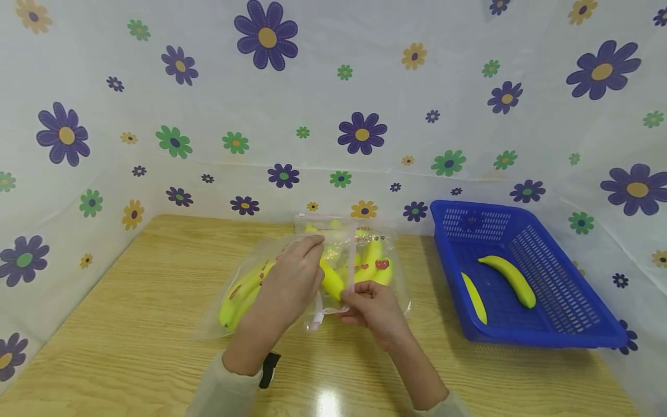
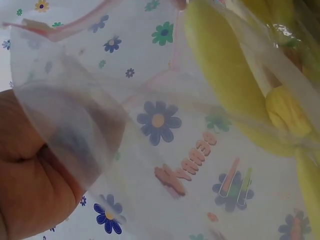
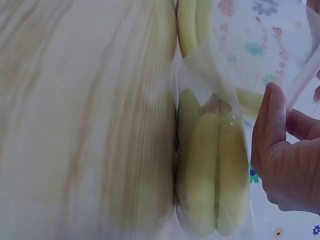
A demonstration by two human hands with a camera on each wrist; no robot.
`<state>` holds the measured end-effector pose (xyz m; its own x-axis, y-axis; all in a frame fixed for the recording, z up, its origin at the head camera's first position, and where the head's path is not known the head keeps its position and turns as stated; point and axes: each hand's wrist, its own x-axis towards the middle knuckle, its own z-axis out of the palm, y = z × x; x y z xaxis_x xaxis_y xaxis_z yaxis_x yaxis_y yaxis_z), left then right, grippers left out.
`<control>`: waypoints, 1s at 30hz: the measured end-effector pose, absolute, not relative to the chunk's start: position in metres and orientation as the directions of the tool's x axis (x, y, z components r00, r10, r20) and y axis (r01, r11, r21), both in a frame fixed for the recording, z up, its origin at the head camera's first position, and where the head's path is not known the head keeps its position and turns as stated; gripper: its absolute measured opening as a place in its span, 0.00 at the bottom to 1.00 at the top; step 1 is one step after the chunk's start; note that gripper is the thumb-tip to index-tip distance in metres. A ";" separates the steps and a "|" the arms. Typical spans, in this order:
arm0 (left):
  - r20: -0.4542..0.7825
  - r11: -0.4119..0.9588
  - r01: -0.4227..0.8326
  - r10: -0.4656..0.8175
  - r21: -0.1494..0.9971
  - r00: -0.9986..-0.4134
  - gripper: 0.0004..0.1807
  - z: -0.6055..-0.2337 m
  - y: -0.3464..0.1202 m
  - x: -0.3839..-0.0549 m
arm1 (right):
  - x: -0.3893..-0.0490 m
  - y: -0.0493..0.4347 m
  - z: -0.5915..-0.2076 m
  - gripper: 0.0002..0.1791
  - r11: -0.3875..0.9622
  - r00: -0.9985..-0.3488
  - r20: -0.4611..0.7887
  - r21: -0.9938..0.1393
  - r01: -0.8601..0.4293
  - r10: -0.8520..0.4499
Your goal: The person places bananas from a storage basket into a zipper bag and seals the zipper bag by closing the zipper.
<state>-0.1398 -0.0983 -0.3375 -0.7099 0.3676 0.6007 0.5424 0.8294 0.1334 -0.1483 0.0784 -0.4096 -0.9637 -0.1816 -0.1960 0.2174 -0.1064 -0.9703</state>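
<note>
A clear zip bag with a red print lies on its side, yellow bananas inside it. My right hand pinches the pale zip strip at the bag's mouth between thumb and fingers. On the other side of the mouth, my left hand grips the clear film, its fingertips partly hidden; the left wrist view shows film across its fingers. The white slider hangs below, between the hands. Behind the mouth lies a second clear bag holding several bananas.
To the right stands a blue basket with two loose bananas in it. A wooden table carries everything. Flower-printed white sheeting rises at the back and both sides.
</note>
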 end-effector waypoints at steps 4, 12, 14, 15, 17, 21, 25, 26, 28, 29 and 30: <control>0.608 0.810 0.570 0.384 0.139 -0.695 0.18 -0.337 -0.098 -0.140 | -0.148 0.077 -0.410 0.13 -0.105 -0.966 -0.190 -0.972 0.210 -0.174; 0.586 0.804 0.565 0.371 0.187 -0.721 0.18 -0.337 -0.100 -0.140 | -0.147 0.078 -0.407 0.14 -0.096 -0.968 -0.184 -0.975 0.202 -0.174; 0.586 0.804 0.563 0.365 0.193 -0.723 0.18 -0.337 -0.101 -0.140 | -0.147 0.078 -0.406 0.14 -0.103 -0.966 -0.188 -0.973 0.208 -0.178; 0.587 0.805 0.560 0.361 0.196 -0.724 0.18 -0.337 -0.101 -0.140 | -0.147 0.078 -0.406 0.14 -0.106 -0.965 -0.189 -0.972 0.211 -0.182; 0.586 0.810 0.550 0.350 0.203 -0.731 0.18 -0.336 -0.100 -0.139 | -0.147 0.079 -0.405 0.14 -0.108 -0.964 -0.191 -0.971 0.213 -0.187; 0.607 0.823 0.527 0.312 0.212 -0.731 0.20 -0.336 -0.101 -0.139 | -0.146 0.081 -0.403 0.15 -0.099 -0.962 -0.194 -0.971 0.215 -0.190; 0.673 0.820 0.532 0.272 0.212 -0.688 0.20 -0.336 -0.104 -0.143 | -0.147 0.082 -0.403 0.15 -0.088 -0.962 -0.201 -0.972 0.220 -0.187; 0.687 0.818 0.534 0.261 0.216 -0.678 0.20 -0.336 -0.104 -0.143 | -0.148 0.082 -0.403 0.15 -0.080 -0.962 -0.203 -0.972 0.220 -0.183; 0.707 0.809 0.540 0.242 0.231 -0.665 0.20 -0.336 -0.105 -0.144 | -0.148 0.083 -0.404 0.15 -0.062 -0.964 -0.203 -0.974 0.217 -0.173; 0.713 0.803 0.544 0.234 0.241 -0.661 0.20 -0.337 -0.105 -0.144 | -0.148 0.084 -0.404 0.16 -0.051 -0.965 -0.202 -0.976 0.213 -0.167; 0.718 0.798 0.550 0.230 0.248 -0.657 0.20 -0.338 -0.106 -0.143 | -0.146 0.084 -0.404 0.16 -0.037 -0.966 -0.202 -0.977 0.211 -0.161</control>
<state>-0.1431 -0.1056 -0.3377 -0.6572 0.2297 0.7178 0.5497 0.7977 0.2481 -0.1464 0.0844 -0.4044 -0.9661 -0.1607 -0.2021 0.2105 -0.0368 -0.9769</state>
